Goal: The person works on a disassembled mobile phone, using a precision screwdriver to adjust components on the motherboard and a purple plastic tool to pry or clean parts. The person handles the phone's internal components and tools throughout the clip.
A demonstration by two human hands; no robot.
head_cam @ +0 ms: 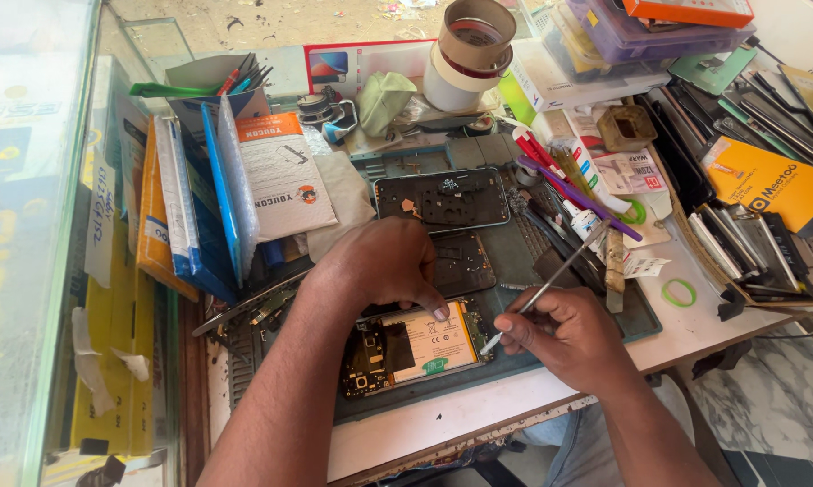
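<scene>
An opened phone point(415, 347) lies on a dark green work mat point(515, 261) in front of me, its yellow-white battery and circuit board exposed. My left hand point(384, 266) presses a fingertip on the upper right edge of the battery. My right hand point(564, 334) pinches a pair of thin metal tweezers point(551, 284), whose tip touches the phone's lower right corner. A detached black phone frame point(441, 200) rests on the mat beyond my left hand, with another dark panel point(465, 263) just below it.
Stacked boxes and blue-edged packets point(204, 198) stand at the left beside a glass case point(28, 225). Tape rolls point(470, 45), a cloth, a purple stick tool point(578, 194), green rings point(679, 291) and several phone parts and tools point(758, 243) crowd the back and right.
</scene>
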